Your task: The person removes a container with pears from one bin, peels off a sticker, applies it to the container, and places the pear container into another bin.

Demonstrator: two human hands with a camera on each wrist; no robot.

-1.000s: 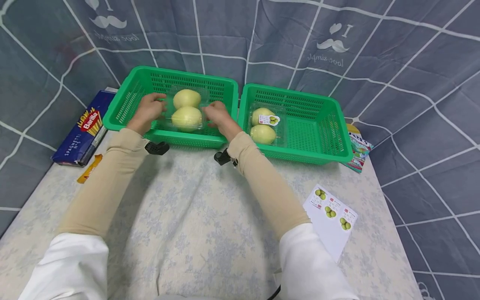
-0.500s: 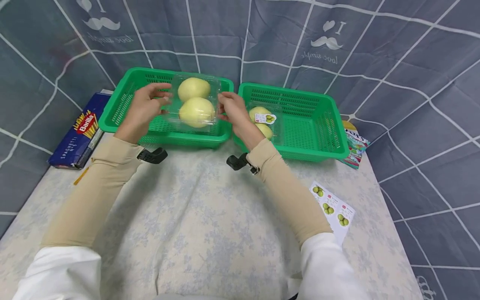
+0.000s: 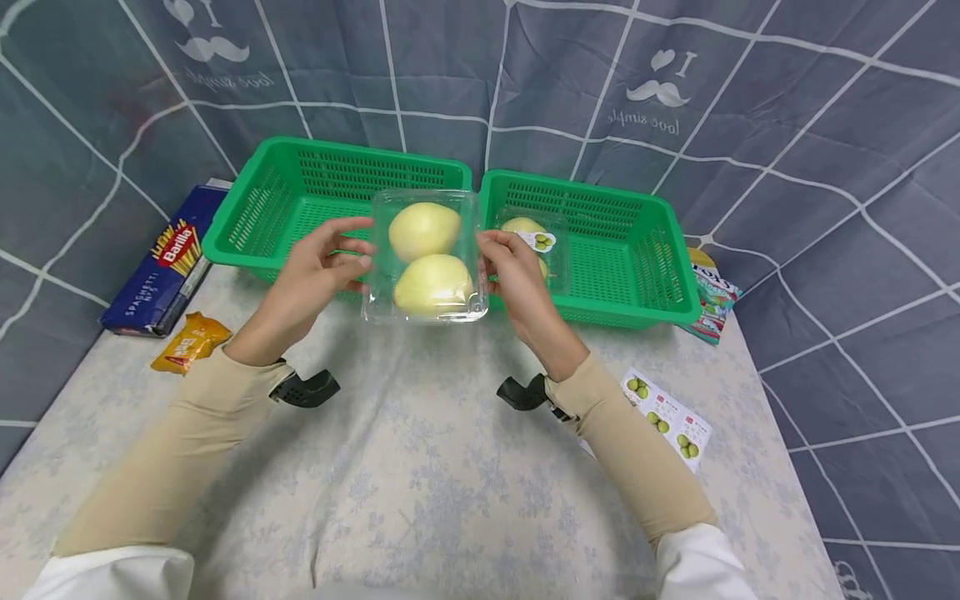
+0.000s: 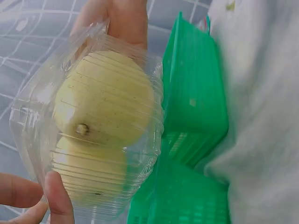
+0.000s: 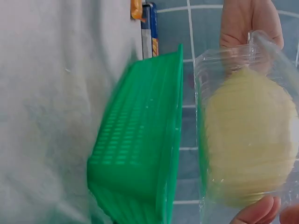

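Note:
A clear plastic clamshell box with two pale yellow melons inside is held up in front of the baskets, tilted toward the head camera. My left hand holds its left side, thumb toward the near edge. On the opposite side my right hand grips the box edge between thumb and fingers. Through the box in the left wrist view a melon shows its stem end. Behind, the left green basket has no box in it. The right green basket contains another melon box bearing a printed label.
At the left lie a blue spaghetti box and an orange snack packet. A sheet of fruit stickers lies on the right of the table, partly under my right arm. A colourful packet stands beside the right basket.
The melon box has been lifted out of the left basket and brought nearer and to the right, between both hands. The orange packet has come into fuller view.

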